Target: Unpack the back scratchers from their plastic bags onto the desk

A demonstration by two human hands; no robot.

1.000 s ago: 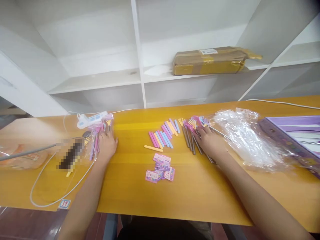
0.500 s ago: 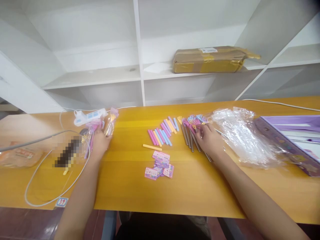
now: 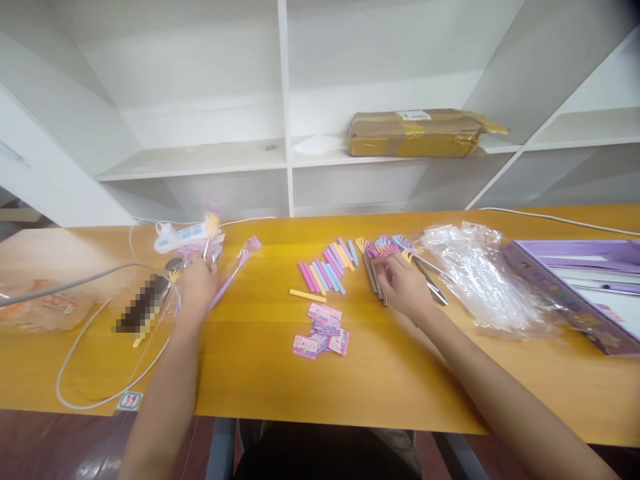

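My left hand is closed on a bagged back scratcher with a yellow claw, at the left near a white power strip. Just right of it, a bagged purple scratcher lies on the table. My right hand rests on the pile of metal-rod scratchers with coloured claws; its fingertips are curled, and what they grip is hard to make out. Between the hands lie rows of pink, blue and yellow sticks, one separate yellow stick and small printed cards.
Clear plastic bags lie right of the scratchers, beside an open purple box. White cables loop over the left of the table. A taped carton sits on the shelf behind. An orange package lies far left.
The yellow-clawed scratcher in my left hand has moved up and left, and a bagged purple one now shows beside it. My right hand has shifted left over the pile, uncovering rods on its right.
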